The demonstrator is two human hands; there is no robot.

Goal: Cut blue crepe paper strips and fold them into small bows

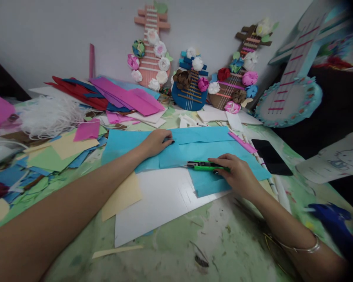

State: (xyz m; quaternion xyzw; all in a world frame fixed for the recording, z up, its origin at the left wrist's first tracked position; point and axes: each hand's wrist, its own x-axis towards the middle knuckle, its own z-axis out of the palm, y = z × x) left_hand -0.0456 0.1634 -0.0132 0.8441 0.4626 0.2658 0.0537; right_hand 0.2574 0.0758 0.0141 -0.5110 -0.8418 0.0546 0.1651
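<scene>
Blue crepe paper [206, 150] lies in overlapping pieces over a white board [155, 203]. My left hand [158, 141] rests on the paper near its middle, fingers curled and pressing down; whether anything is under the fingertips is hidden. In my right hand [235, 172] is a green utility knife [204, 165], held nearly flat just above or on the paper, with its tip pointing left. A pale yellow sheet [123, 196] sits partly beneath my left forearm, overlapping the board.
Paper-flower-decorated model instruments [190, 92] lean against the wall. Coloured paper [129, 94], white string [50, 115] and scraps [53, 154] crowd the left. To the right are a pink marker-like stick [242, 141], a phone [271, 156], a white cup [335, 156] and a blue glue gun [331, 215].
</scene>
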